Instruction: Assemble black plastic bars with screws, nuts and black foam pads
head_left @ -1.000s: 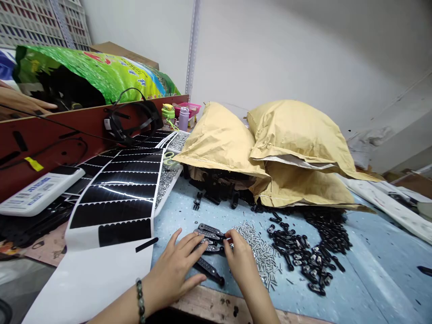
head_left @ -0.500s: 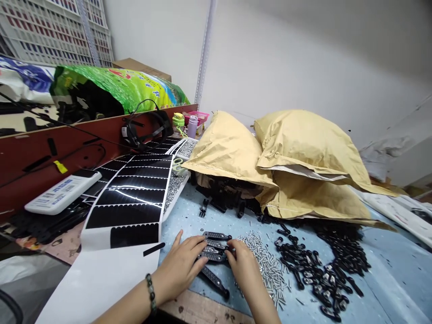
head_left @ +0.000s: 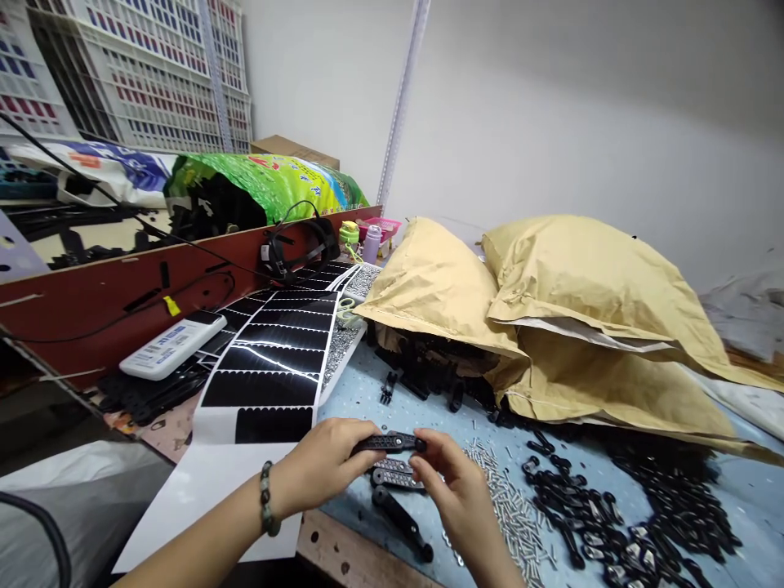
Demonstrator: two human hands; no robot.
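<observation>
The left hand (head_left: 324, 462) and right hand (head_left: 456, 500) grip a slotted black bar (head_left: 389, 443) by its ends, above two similar bars (head_left: 397, 478) on the blue desk (head_left: 490, 429), near its wooden front edge (head_left: 349, 555). Loose silver screws (head_left: 508, 510) lie to the right; black parts (head_left: 438, 367) spill from under a tan paper sack (head_left: 429, 294).

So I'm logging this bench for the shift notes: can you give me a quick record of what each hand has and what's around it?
Left hand: holds a black perforated bar at one end
Right hand: holds the bar's other end
Just below: more black bars
To the right: loose silver screws, then a heap of black parts
Surface: blue mat
Left: black-and-white sticker sheet
Behind: kraft paper sacks
</observation>
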